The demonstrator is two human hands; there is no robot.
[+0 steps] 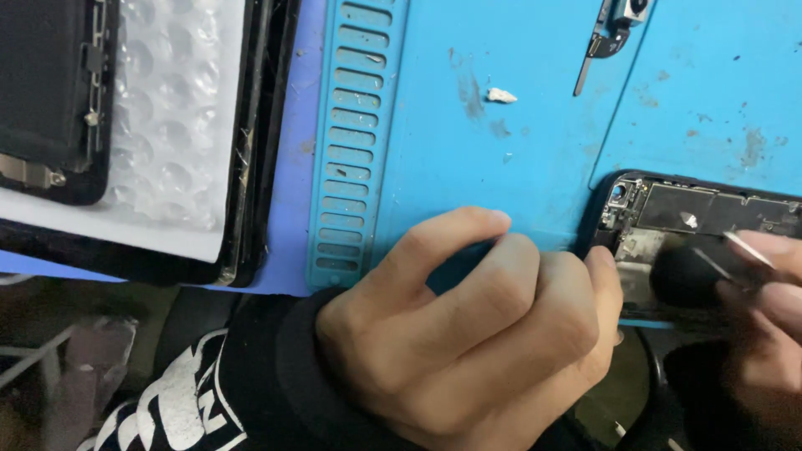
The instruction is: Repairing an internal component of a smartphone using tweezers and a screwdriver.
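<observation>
A: State of the hands?
B: Left hand (468, 326) curled, fingertips braced on the opened phone (702, 225) at the mat's (535, 142) near right. Right hand (764, 292) pinches tweezers (735, 246) over the phone.
A: Elsewhere?
B: Bubble wrap (167, 108) far left.

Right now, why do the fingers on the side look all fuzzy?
In the head view, the right hand at the frame edge is smeared, as is the thin metal tool it holds; the left hand is soft too. The blue mat looks sharper, evenly lit, with no strong glare. The opened phone stays dim.
</observation>
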